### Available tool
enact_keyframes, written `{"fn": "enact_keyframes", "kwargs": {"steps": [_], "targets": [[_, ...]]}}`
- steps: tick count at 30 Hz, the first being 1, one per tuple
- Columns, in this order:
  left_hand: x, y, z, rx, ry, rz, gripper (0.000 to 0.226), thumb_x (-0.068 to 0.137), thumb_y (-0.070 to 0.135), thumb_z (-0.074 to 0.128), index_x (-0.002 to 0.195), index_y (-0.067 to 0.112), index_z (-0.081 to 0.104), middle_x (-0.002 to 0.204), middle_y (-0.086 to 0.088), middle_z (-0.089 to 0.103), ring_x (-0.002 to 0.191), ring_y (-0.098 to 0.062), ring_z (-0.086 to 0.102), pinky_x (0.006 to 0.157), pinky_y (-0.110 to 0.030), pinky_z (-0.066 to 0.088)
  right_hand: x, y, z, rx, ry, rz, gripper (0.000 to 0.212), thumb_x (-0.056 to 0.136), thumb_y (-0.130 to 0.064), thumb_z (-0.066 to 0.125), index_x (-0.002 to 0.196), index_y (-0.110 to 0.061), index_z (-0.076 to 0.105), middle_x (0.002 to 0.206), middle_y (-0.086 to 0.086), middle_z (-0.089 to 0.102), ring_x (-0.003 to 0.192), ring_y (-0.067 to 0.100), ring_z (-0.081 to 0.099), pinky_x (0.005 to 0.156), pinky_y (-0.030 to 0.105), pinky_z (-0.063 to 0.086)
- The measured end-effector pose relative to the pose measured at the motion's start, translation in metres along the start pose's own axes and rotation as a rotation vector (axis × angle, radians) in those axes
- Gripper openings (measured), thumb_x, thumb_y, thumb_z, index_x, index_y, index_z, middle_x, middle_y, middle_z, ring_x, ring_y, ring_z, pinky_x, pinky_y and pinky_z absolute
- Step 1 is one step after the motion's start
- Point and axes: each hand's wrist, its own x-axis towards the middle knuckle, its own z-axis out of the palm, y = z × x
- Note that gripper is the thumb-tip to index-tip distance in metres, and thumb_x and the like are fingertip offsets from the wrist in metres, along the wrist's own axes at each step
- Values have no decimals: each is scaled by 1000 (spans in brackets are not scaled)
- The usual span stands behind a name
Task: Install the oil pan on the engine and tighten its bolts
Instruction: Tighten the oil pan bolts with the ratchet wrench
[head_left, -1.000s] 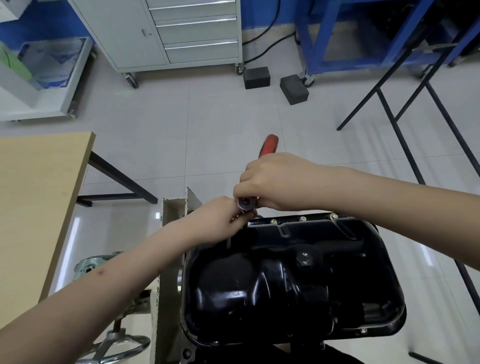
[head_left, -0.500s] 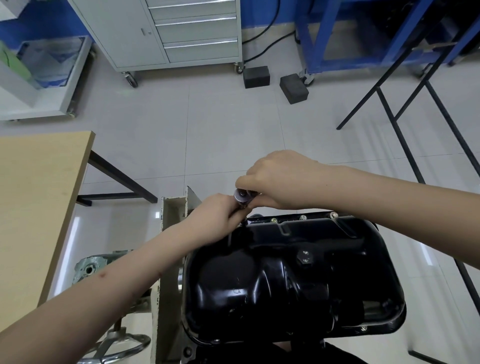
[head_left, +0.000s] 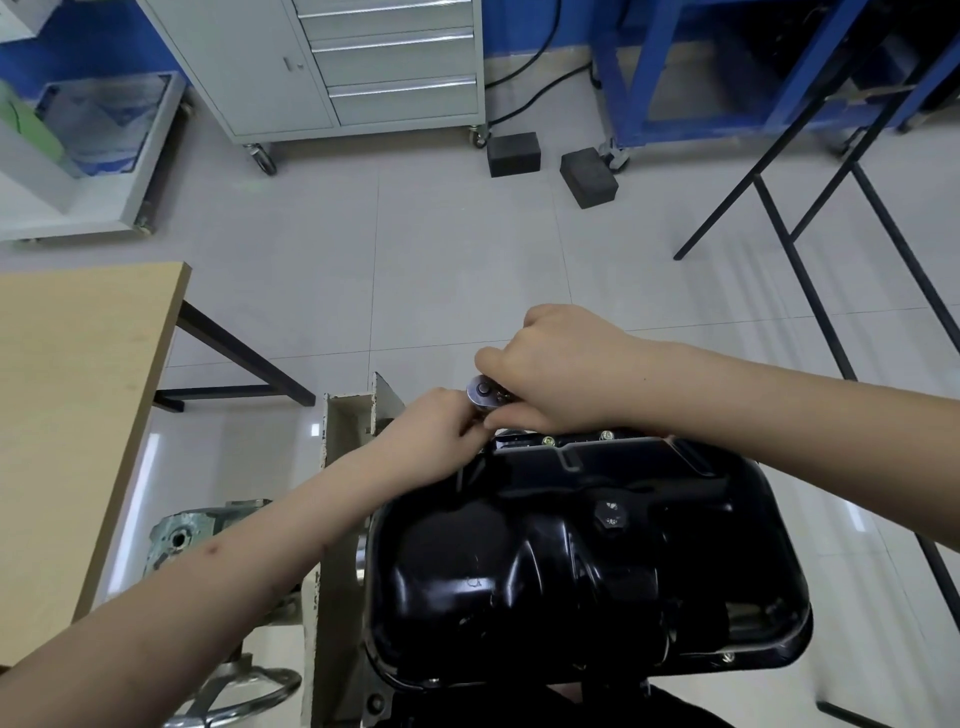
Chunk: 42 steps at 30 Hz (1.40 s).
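Note:
The black oil pan (head_left: 582, 561) sits on the engine, which is mounted on a stand. Brass-coloured bolts (head_left: 605, 435) show along its far flange and one at the near right corner (head_left: 728, 657). My right hand (head_left: 558, 371) grips a ratchet wrench, whose round silver head (head_left: 482, 391) shows at the pan's far left corner; the handle is hidden under the hand. My left hand (head_left: 434, 436) holds its fingertips at the socket just below the ratchet head; what they touch is hidden.
A cream metal stand bracket (head_left: 347, 415) rises left of the pan, with a handwheel (head_left: 244, 691) below. A wooden table (head_left: 67, 405) stands at the left. Black frame legs (head_left: 795, 260) cross the right. A grey drawer cabinet (head_left: 363, 67) and black blocks (head_left: 587, 176) lie farther off.
My right hand has swung the ratchet, so its red handle tip, visible beyond the hand a second ago, is now hidden. My left hand stays at the socket.

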Motion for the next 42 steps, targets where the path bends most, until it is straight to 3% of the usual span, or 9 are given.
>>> {"fn": "enact_keyframes", "kwargs": {"steps": [4,9,13,17,22,25,31,35,42], "targets": [[2,-1,-1,25,-55,53,23,94,14,42,73,8,46,60,-8,49,63,-27,43,54,-24,30,1,5,-3,1,-12,-74,25,93,-40,42,102,-19,51,101,-2,63,93,21,55,90,28,33],[7,0,-2,45,-145,77,27,95,18,41,110,3,57,107,-16,64,99,-30,57,86,-39,44,0,11,-9,-49,-26,-182,17,91,-25,43,105,-24,53,108,-8,60,103,19,51,94,29,33],[4,-1,-3,11,-148,72,20,95,17,42,78,14,52,71,-6,56,70,-23,50,61,-19,38,1,6,-10,-40,-55,-83,22,92,-35,45,99,-16,55,95,2,63,81,24,53,75,29,37],[1,1,-1,-7,-62,19,38,91,17,47,58,28,32,54,7,40,54,-11,36,52,-17,31,0,-2,-11,14,-93,43,29,91,-38,47,90,-10,55,76,0,48,52,18,31,46,26,24],[0,2,2,80,-20,-29,42,89,9,43,53,22,25,49,2,31,58,-28,32,50,-32,17,-1,-15,-11,171,-90,216,41,93,-34,44,58,-15,33,60,0,31,49,12,24,44,26,16],[0,2,3,97,-9,-19,45,87,4,41,52,21,20,48,3,27,58,-24,28,45,-23,17,0,-21,-9,234,-85,257,43,93,-34,43,55,-19,27,59,-2,28,50,12,24,45,25,15],[-2,-1,1,81,-19,15,27,91,10,43,65,14,39,61,-9,46,62,-23,38,52,-29,17,4,-8,-11,121,-116,105,24,92,-35,45,85,-14,54,72,1,46,59,20,39,47,27,24],[-3,0,4,109,11,91,26,95,23,41,78,5,48,55,2,35,58,-22,35,54,-29,20,6,6,-14,47,-134,-115,18,92,-32,45,99,-17,53,81,-2,50,84,23,53,69,36,44],[1,-6,6,55,-15,7,30,92,15,43,63,17,39,53,0,40,56,-24,41,52,-30,29,0,-3,-3,-20,-36,37,31,96,-40,38,102,-13,51,94,4,59,71,22,41,45,26,19]]}}
